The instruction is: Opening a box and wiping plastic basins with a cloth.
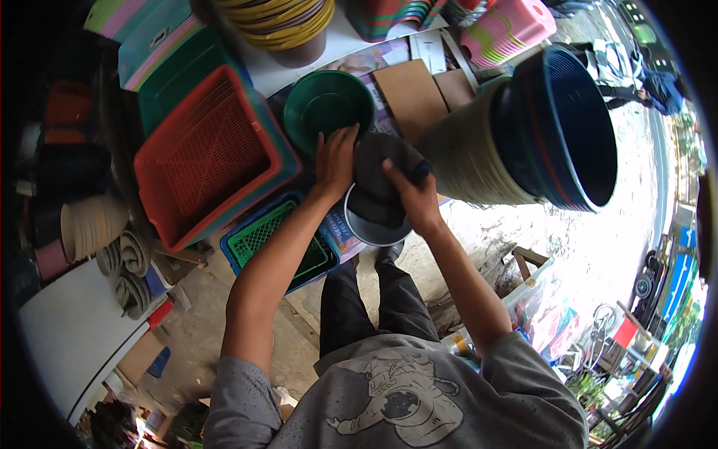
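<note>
A round basin with a pale grey-white rim is in front of me, and a dark cloth covers most of it. My right hand is closed on the cloth at the basin's right side, thumb on top. On the opposite side, my left hand holds the basin's edge with fingers stretched forward; its thumb is hidden. Just beyond those fingertips stands a green basin. Cloth and hand hide the basin's inside.
Red perforated trays are stacked at left, with green and blue baskets nearer. To the right lies a big stack of buckets, dark blue outermost. Yellow-rimmed pots stand at the back, by brown boards. A roadside opens at far right.
</note>
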A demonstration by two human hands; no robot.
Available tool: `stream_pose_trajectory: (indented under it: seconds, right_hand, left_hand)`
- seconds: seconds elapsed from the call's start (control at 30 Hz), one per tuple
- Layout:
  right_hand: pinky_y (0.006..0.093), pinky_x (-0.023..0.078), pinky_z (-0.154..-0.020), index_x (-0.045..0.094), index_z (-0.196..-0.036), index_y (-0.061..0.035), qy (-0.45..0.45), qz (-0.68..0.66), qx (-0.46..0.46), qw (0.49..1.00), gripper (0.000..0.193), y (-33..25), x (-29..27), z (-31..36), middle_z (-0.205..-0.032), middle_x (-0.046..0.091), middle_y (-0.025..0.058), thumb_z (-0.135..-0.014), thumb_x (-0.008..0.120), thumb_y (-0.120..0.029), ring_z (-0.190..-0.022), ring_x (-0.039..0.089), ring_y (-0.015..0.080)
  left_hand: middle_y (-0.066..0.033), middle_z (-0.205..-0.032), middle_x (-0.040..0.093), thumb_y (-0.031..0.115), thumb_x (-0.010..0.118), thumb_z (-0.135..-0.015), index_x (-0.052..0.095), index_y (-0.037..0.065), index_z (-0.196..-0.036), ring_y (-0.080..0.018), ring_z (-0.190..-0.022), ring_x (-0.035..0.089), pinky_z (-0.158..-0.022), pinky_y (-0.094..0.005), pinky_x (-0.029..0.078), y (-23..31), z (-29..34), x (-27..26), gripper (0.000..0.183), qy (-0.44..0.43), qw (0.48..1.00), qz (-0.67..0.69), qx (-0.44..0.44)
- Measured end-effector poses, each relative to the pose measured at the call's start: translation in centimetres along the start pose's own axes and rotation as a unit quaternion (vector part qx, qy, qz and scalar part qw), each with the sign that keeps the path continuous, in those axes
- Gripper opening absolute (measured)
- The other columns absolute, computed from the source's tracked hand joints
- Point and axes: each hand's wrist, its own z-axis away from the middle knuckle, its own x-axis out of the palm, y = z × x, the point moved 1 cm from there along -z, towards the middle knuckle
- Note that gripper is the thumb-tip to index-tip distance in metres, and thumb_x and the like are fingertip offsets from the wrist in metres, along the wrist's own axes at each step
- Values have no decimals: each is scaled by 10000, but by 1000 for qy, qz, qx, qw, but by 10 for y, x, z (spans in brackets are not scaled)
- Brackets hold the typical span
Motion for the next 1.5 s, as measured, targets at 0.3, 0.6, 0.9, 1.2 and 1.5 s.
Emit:
stream_pose_trajectory:
  seconds: [0.3, 0.6, 0.9, 1.2, 1.5]
  right_hand:
    - [327, 540, -967, 638, -1283, 19, 75, -61, -173, 980, 476, -167, -123, 125, -1191, 720, 113, -863, 824, -107, -1075, 683, 172]
    - [350, 572, -809, 669, -1189, 44, 234, 42, -184, 954, 443, -199, -307, 53, -1048, 735, 142, -880, 786, -251, -908, 719, 214]
    - [432, 569, -874, 647, -1180, 87, 197, 283, -128, 930, 801, -193, -320, 5, -1080, 718, 270, -738, 836, -553, -991, 723, 368]
    - [482, 548, -924, 633, -1114, 98, 224, 391, -126, 884, 787, -205, -319, -1, -1093, 698, 299, -665, 893, -493, -1055, 686, 424]
    - [473, 560, -910, 723, -954, 91, 200, 385, -93, 896, 603, -206, -315, -9, -996, 724, 296, -667, 878, -416, -973, 715, 425]
  left_hand:
    - [-147, -888, 737, 333, 579, -1036, 708, -11, -1071, -263, -802, 715, -746, -366, 536, 208, -121, -99, 370, 109, 928, 355, 28]
    - [-164, -1108, 729, 312, 808, -832, 677, -4, -1211, -277, -1013, 713, -903, -373, 544, 268, -165, -109, 510, -2, 994, 106, 27]
    - [-238, -1200, 700, 266, 853, -787, 690, -12, -1174, -367, -1141, 681, -1003, -429, 535, 287, -190, -128, 504, -135, 982, -99, -87]
    - [-176, -1053, 748, 184, 840, -793, 728, -51, -1039, -240, -786, 765, -569, -324, 630, 307, -192, -135, 359, -199, 948, -72, -236]
    - [-128, -823, 705, 248, 803, -831, 696, -56, -908, -177, -589, 660, -500, -328, 514, 284, -198, -126, 331, -248, 933, -46, -256]
